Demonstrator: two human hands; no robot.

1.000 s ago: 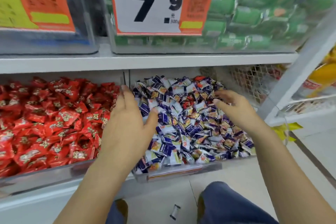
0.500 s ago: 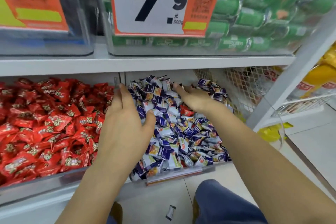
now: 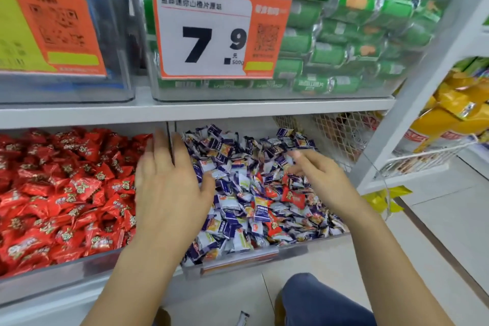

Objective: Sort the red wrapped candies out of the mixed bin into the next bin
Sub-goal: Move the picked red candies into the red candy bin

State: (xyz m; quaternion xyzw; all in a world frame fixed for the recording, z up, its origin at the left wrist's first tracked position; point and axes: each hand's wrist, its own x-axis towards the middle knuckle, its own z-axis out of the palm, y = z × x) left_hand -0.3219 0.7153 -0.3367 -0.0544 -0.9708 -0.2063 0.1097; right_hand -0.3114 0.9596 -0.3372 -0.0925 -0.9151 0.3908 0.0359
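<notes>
mixed bin (image 3: 312, 247): blue-white candies, about 5 red wrapped candies (image 3: 292, 197) visible among them
red bin (image 3: 87, 263): just left of mixed bin, full of red
left hand (image 3: 169, 193): flat, fingers straight, over the divider
right hand (image 3: 321, 180): fingers relaxed, on the mixed bin's pile, grasping nothing
price sign (image 3: 206, 34): 1, above mixed bin

Right hand (image 3: 321, 180) pulled back from bin rear; red candies (image 3: 292, 197) uncovered.

Bare forearms without sleeves, and a knee in blue trousers (image 3: 325, 302) below the hands.
</notes>
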